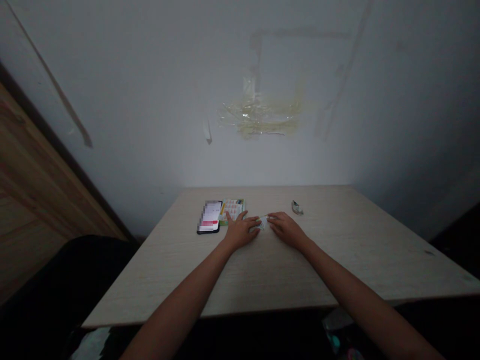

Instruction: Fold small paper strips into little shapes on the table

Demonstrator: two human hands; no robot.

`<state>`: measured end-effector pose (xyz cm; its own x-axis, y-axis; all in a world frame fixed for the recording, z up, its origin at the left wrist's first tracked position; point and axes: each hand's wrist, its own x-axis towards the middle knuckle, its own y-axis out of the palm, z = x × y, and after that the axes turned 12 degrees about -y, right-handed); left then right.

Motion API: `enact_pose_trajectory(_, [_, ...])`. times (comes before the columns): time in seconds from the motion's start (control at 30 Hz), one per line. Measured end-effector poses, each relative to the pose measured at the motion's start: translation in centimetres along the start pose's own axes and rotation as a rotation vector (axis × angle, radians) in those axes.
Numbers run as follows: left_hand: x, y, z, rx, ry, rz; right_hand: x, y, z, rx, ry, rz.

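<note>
A small piece of whitish printed paper [263, 223] lies on the tabletop between my two hands. My left hand [240, 233] rests low over the table with its fingers spread, the thumb and forefinger reaching the paper's left side. Its outer fingers lie by a colourful printed booklet [233, 207]. From the right, my right hand [288, 230] has its bent fingers close together on the paper's right edge. The fingertips partly cover the paper, so its full shape is hidden.
A phone [210, 218] with a lit, partly blurred screen lies left of the booklet. Beyond my right hand sits a small crumpled scrap [297, 208]. The pale wooden table [360, 240] meets a wall [150, 100] bearing peeling clear tape [262, 117].
</note>
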<state>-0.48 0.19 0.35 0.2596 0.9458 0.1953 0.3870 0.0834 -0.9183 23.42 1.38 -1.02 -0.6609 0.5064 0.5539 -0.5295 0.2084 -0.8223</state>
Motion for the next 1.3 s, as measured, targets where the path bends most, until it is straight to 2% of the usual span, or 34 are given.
enact_pose_trajectory(0.1, [0.0, -0.1, 0.0, -0.019, -0.001, 0.009, 0.0, -0.1, 0.3, 0.053, -0.032, 0.035])
enact_pose_trajectory(0.2, [0.1, -0.2, 0.0, -0.036, -0.012, 0.005, 0.0, -0.1, 0.4, 0.071, -0.001, 0.047])
enact_pose_trajectory(0.33, [0.2, -0.3, 0.2, -0.033, -0.026, -0.054, 0.2, -0.3, 0.5, 0.069, 0.03, 0.042])
enact_pose_trajectory(0.73, [0.4, -0.4, 0.6, -0.032, 0.021, -0.139, 0.7, -1.0, 1.4, -0.094, 0.087, 0.108])
enact_pose_trajectory(1.0, [0.4, -0.7, 0.3, -0.008, -0.016, -0.12, 0.8, -0.8, 1.8, -0.141, 0.148, 0.083])
enact_pose_trajectory(1.3, [0.5, -0.4, 0.5, -0.038, -0.004, -0.142, 1.0, -0.7, 2.0, -0.146, 0.089, 0.089])
